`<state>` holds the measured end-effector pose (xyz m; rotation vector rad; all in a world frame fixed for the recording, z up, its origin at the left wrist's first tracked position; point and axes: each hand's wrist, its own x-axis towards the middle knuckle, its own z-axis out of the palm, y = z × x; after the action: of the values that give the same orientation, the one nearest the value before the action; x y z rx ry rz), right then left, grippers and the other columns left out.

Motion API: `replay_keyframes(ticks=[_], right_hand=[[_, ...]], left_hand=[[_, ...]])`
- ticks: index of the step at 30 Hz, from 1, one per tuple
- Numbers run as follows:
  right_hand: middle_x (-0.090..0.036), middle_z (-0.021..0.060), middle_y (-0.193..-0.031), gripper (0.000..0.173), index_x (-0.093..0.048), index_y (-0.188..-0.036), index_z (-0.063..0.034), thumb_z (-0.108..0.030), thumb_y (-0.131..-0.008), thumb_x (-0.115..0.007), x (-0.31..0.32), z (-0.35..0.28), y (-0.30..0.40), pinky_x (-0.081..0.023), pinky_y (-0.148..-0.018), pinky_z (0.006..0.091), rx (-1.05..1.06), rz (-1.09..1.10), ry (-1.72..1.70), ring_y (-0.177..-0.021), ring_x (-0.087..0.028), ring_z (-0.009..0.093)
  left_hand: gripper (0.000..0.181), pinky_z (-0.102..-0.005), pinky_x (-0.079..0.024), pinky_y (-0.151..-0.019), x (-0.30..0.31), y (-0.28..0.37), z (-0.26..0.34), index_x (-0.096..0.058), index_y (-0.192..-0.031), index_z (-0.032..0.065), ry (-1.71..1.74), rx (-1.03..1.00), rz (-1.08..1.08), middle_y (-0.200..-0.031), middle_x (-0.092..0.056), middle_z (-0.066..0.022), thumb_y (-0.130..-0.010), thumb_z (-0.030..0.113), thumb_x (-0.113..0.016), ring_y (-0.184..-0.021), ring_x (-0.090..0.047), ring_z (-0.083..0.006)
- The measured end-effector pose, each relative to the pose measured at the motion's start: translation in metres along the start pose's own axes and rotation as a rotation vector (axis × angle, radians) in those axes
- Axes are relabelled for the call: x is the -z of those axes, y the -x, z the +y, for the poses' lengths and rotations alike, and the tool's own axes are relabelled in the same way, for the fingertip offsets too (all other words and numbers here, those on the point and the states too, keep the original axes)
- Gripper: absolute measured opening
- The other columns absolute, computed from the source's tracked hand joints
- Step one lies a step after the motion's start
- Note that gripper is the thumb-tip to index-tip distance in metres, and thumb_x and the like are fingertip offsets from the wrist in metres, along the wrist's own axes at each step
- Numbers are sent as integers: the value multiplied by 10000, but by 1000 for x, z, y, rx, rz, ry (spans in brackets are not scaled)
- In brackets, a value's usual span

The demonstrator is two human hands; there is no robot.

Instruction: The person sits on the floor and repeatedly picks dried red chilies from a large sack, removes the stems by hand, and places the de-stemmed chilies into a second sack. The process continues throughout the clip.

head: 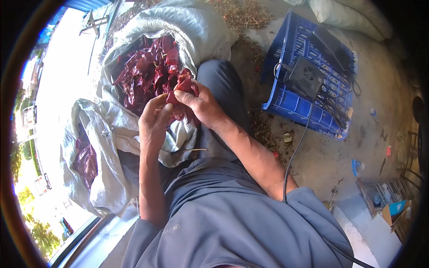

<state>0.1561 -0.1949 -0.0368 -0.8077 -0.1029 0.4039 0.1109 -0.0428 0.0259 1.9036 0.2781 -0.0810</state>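
Observation:
My right hand [204, 104] grips dark red dried chili peppers [185, 83] between thumb and fingers. Close beside it, my left hand [152, 117] has its thumb and index fingertips at the near end of the same peppers; whether they pinch it is unclear. Both hands are over the near rim of a white woven sack [197, 30]. Its rolled-down mouth shows a heap of dried red peppers [147, 70]. A second white woven sack [104, 167], at the lower left, has more dark red peppers [86, 164] in its opening.
A blue plastic crate [291, 107] lies on the floor at the right, with a black power adapter [305, 75] on it. The adapter's cable [300, 144] runs to my right arm. Stems and debris [241, 16] litter the floor. Filled sacks [345, 16] are at the top right.

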Motion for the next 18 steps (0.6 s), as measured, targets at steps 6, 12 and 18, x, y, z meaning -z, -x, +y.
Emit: replay_keyframes(ticks=[6,12,18], right_hand=[[-675,25,-926,138,-629,-1059,-63,-136,-952,-679,0,-9,14,-559,-650,263,-70,109,-238,-759,-657,104],[-681,7,-860,131,-656,-1029,-80,-103,-915,-717,-8,2,19,-507,-614,245,-12,222,-143,-694,-619,81],[-611,-12,-753,118,-629,-937,-96,-153,-914,-730,-35,19,13,-461,-527,264,47,370,-163,-594,-564,99]], left_hand=[[151,-216,-421,-635,3,-5,-7,-685,-1104,24,-55,-90,-33,-829,-597,37,-956,40,-659,-715,-505,-41],[55,-242,-445,-629,11,-1,-19,-683,-979,11,-112,-194,63,-782,-619,7,-929,29,-667,-693,-520,-62],[43,-238,-420,-612,41,5,-57,-672,-991,31,158,-102,125,-788,-599,25,-961,50,-648,-682,-487,-53]])
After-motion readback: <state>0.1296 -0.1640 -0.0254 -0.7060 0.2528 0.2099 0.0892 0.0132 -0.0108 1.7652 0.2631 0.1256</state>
